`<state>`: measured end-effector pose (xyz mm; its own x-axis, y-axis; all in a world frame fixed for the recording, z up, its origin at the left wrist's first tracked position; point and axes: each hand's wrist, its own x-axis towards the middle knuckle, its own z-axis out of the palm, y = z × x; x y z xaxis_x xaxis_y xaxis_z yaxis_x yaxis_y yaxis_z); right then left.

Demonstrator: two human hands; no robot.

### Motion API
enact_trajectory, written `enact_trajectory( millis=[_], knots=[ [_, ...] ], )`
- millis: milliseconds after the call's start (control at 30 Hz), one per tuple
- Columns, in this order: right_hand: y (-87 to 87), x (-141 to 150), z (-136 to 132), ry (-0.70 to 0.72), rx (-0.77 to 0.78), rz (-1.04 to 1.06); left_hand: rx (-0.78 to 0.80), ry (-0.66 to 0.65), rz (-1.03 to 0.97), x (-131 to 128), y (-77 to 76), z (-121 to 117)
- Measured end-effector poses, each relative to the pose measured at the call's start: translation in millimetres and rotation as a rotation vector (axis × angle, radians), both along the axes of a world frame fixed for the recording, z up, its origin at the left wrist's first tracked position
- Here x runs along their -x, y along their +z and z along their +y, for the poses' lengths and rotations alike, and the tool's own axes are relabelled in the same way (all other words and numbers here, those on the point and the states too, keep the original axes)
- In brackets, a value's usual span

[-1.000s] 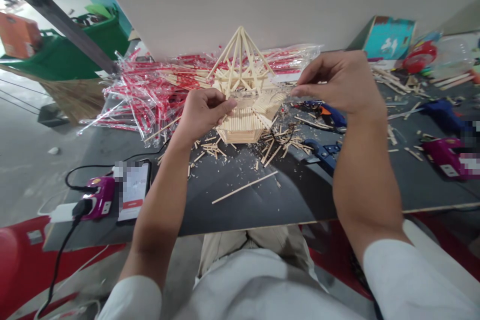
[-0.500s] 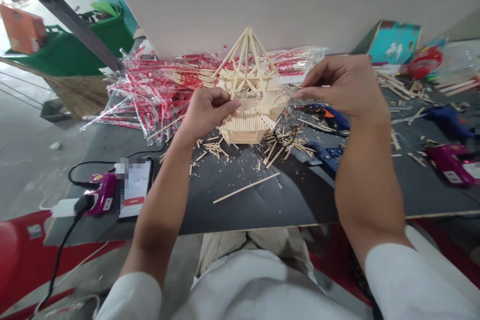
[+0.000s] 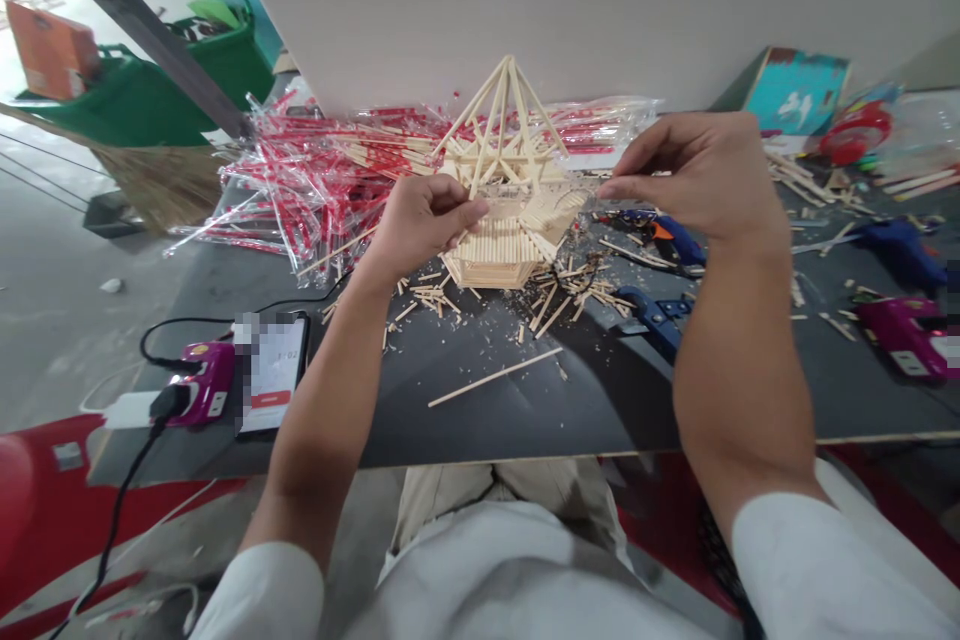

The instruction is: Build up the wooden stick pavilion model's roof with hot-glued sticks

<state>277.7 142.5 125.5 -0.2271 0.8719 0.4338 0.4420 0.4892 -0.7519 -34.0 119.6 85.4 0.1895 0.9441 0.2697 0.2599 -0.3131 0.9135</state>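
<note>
A pavilion-like model (image 3: 491, 255) built of thin wooden sticks stands on the dark table, its upper frame rising to a point. At its left side my left hand (image 3: 435, 215) is closed, with thumb and fingers gripping the model's edge beside a slanting post. My right hand (image 3: 686, 170) hovers to the right of the model, thumb and index finger pinched together. Whatever lies between those fingertips is too small to make out. Short cut sticks (image 3: 574, 295) are scattered round the model's base, and one longer stick (image 3: 495, 377) lies in front of it.
Red-and-clear plastic packets of sticks (image 3: 322, 180) lie behind on the left. Near my right forearm are a blue hand tool (image 3: 654, 320) and a blue-and-orange glue gun (image 3: 675, 238). A phone (image 3: 274, 375) and a purple power adapter (image 3: 204, 382) with cords sit at left.
The whole view has shifted slightly, with everything a little further right. Both hands keep nearly the same pose beside the model, and nothing is visibly taken up or let go.
</note>
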Motion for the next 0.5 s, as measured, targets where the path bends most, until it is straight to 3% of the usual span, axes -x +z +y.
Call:
enact_trajectory(
  millis=[500],
  knots=[
    [0.6,-0.6,0.3,-0.003,-0.012,-0.001,-0.009,0.030,0.013,-3.2,2.5,-1.8]
  ],
)
